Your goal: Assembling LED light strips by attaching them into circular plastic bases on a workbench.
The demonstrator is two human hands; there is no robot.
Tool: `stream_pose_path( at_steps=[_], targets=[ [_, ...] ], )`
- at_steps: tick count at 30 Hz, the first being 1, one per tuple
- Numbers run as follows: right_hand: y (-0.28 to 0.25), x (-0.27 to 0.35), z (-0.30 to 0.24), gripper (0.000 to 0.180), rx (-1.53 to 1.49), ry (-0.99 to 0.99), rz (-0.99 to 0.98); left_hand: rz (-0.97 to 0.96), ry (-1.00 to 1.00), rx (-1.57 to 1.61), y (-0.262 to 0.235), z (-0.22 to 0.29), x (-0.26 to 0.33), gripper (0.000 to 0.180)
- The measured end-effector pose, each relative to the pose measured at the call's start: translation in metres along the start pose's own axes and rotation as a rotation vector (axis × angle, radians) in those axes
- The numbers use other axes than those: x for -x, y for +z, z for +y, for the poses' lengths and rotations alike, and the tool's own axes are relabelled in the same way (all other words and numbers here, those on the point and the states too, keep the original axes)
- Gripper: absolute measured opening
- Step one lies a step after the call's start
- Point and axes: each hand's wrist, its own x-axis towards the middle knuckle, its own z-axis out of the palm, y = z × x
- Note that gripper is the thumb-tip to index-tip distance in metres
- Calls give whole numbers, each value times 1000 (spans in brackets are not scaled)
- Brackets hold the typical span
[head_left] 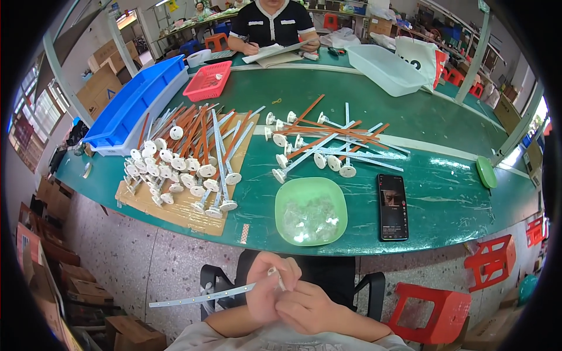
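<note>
Close to my body, below the table edge, my left hand (264, 292) is closed round one end of a pale LED strip (202, 298). The strip's free length sticks out to the left, with small dots along it. A small white piece (273, 271) shows between my hands at the held end, mostly covered by fingers. My right hand (307, 305) is pressed against it with bent, closed fingers. Beyond my hands a light green bowl (342, 205) holds small clear pieces. Many strips with white round ends (175, 167) lie piled on cardboard (137, 198) at left.
A second group of strips (351, 143) lies at the table's middle. A phone (393, 207) is right of the bowl. Blue bin (134, 96), red basket (206, 82) and clear tub (386, 70) stand further back. Opposite sits a person (272, 26) with papers. Red stools (430, 313) stand at right.
</note>
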Motion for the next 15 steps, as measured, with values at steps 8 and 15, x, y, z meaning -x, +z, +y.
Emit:
stream_pose_path(
  at_steps=[8,15],
  targets=[
    [-4,0,1,25,-160,121,18,-1,-40,-80,0,5,0,15],
    [5,12,-9,30,-187,397,107,18,-44,32,2,8,1,14]
  ],
)
